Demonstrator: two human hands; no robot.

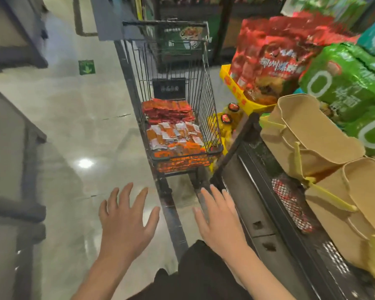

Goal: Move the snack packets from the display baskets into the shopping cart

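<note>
Head view, left hand [126, 215], right hand [219, 219] spread flat

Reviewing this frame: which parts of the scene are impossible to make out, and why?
Head view only:
- Inside of the tan fabric baskets: hidden by their own folded walls.
- Print on the red bags and green bags: smeared by motion blur.
- Packets in the shopping cart: too small to read.
- Left hand and right hand: both spread and hold nothing; arms cut off by the bottom edge.

This place is a shop, probably a supermarket. A wire shopping cart [173, 100] stands in a shiny tiled aisle [74, 118], and display shelves [268, 191] on the right carry big bags of packaged snacks [273, 55].
</note>
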